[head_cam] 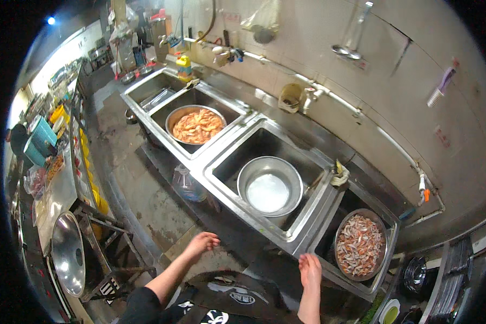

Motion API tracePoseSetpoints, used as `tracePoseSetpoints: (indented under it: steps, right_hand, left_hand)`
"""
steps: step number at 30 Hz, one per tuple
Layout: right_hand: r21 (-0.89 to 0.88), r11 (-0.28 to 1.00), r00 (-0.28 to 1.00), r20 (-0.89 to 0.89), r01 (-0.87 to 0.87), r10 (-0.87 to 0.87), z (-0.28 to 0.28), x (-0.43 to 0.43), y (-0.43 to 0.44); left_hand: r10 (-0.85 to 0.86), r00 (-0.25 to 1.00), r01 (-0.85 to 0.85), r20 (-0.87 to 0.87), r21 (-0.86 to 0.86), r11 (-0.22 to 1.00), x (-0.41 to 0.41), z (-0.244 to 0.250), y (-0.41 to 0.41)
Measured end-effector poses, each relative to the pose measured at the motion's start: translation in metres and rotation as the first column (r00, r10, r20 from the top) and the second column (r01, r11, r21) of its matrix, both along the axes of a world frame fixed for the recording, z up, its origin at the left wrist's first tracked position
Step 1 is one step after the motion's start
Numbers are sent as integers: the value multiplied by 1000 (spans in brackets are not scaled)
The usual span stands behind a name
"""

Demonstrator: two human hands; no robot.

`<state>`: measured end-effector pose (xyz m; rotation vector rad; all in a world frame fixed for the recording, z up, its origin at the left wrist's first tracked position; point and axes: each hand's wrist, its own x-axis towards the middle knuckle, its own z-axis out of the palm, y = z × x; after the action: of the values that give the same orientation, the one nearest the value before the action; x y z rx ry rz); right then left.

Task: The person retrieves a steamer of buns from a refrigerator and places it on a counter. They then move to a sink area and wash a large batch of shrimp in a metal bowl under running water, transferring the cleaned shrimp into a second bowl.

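My left hand (203, 243) hangs over the floor in front of the sinks, holding nothing, its fingers loosely bent. Near the front edge of the right-hand sinks is my right hand (310, 265), also holding nothing. A round metal basin (269, 186), its pale bottom showing, sits in the sink (222, 166) before me. To its right, another basin (385, 247) is heaped with small pinkish-white pieces of food (358, 245). Further left, a metal basin (169, 126) in a sink holds orange-coloured pieces of raw meat (198, 126).
A white water pipe (340, 103) with taps (310, 99) runs along the wall. A yellow bottle (184, 68) stands on the sinks' rim. Below the sinks is a clear plastic jug (188, 186). At left, a large metal bowl (68, 253) leans by a worktable (60, 198).
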<state>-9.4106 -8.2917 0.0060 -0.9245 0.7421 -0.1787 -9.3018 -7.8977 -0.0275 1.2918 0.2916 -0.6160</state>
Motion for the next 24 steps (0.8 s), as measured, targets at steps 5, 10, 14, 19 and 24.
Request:
tracePoseSetpoints:
  steps: [5,10,14,19,24]
  right_hand:
    - [-197,940,960,-86,-280,268,26,125,86]
    - [-380,842,924,-172,-382,341,10,231,128]
    - [-496,757,898,-129,-425,420,31,335,174]
    - [-794,607,903,231,-41,363,45,510,201]
    - [-876,453,867,350,168,355,179,668,301]
  left_hand:
    - [494,862,-478,-117,138,867,-1,11,143]
    - [689,706,-679,-166,120,725,5,-25,219]
    - [686,690,-668,-232,163,726,58,-22,245]
    - [608,763,-576,-220,194,794,139,-40,297]
    - [527,812,-497,-249,177,849,234,0,309]
